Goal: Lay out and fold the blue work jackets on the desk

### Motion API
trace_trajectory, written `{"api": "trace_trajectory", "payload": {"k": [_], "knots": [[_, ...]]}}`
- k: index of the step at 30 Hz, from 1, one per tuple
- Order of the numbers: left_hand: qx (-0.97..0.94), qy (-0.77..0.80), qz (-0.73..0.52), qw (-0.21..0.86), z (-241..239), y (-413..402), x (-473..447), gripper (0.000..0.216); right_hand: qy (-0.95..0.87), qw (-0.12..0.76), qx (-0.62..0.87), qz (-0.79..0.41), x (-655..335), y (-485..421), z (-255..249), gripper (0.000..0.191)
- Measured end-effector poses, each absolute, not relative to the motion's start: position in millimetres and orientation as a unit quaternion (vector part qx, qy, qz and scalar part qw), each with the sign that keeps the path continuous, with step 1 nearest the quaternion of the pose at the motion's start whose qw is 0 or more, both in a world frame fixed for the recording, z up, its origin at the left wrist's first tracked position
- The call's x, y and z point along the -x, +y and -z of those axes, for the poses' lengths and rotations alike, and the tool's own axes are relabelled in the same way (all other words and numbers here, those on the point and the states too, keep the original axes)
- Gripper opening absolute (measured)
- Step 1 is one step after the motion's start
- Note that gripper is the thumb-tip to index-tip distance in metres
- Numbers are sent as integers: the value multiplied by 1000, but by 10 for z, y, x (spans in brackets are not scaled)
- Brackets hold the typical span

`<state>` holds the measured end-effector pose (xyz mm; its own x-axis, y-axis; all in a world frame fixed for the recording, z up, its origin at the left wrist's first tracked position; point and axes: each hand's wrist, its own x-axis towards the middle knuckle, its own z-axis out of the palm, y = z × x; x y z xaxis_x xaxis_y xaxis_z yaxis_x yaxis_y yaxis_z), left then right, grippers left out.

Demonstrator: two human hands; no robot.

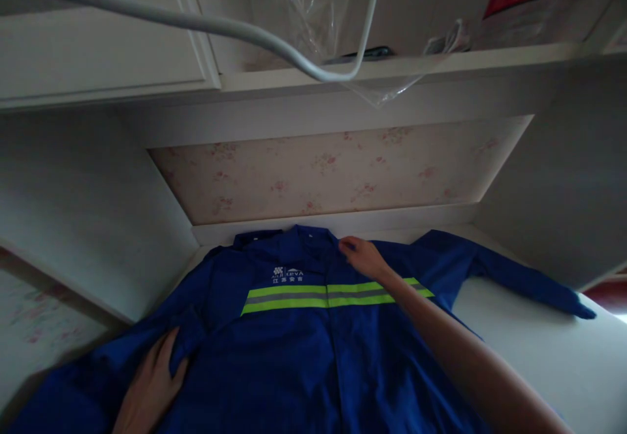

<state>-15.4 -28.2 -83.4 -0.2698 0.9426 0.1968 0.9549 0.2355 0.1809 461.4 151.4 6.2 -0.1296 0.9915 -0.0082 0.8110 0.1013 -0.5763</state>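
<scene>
On the white surface (563, 355): blue jacket (294, 349) lies spread flat, front up.
Left hand (151, 388): grip pinching a sleeve fold.
Right hand (362, 257): fingers flat near the collar.
Risk: uneven tugging could bunch the fabric, likely skewing the reflective stripe (313, 295).

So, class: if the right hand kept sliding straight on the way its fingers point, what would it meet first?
Probably the collar of the jacket: the right hand points left along it, though depth is unclear.

White print sits on the chest of the blue work jacket (313, 329), just above its yellow-green reflective stripe (333, 295): a small logo, lettering that looks like "ceva", and four Chinese characters too small to read.
</scene>
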Motion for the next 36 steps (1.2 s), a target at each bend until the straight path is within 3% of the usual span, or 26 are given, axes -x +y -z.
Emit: {"api": "trace_trajectory", "payload": {"k": [4, 11, 20, 25, 29, 31, 33, 36], "knots": [[565, -806, 174, 23, 943, -289, 155, 64, -675, 183, 677, -229, -4618, 2291, 49, 38], [575, -765, 233, 173, 1009, -351, 282, 48, -683, 136, 668, -261, -4450, 2578, 558, 31], [482, -836, 260, -30, 842, -375, 167, 60, -614, 259, 692, -278, -4501, 2776, 277, 46], [389, -869, 301, -52, 499, -402, 127, 71, -628, 306, 613, -371, -4276, 2148, 247, 67], [408, -845, 346, 18, -49, -478, -144, 63, -630, 291, 522, -496, -4092, 1270, 92, 48], [459, -802, 376, 66, -318, -529, -494, 55, -599, 276, 420, -623, -4034, 824, -66, 48], [570, -709, 400, 109, -494, -578, -977, 42, -520, 275, 277, -760, -4010, 437, -237, 61], [795, -510, 319, 77, -523, -640, -1753, 39, -433, 294, 155, -838, -4046, 17, -403, 85]]}}
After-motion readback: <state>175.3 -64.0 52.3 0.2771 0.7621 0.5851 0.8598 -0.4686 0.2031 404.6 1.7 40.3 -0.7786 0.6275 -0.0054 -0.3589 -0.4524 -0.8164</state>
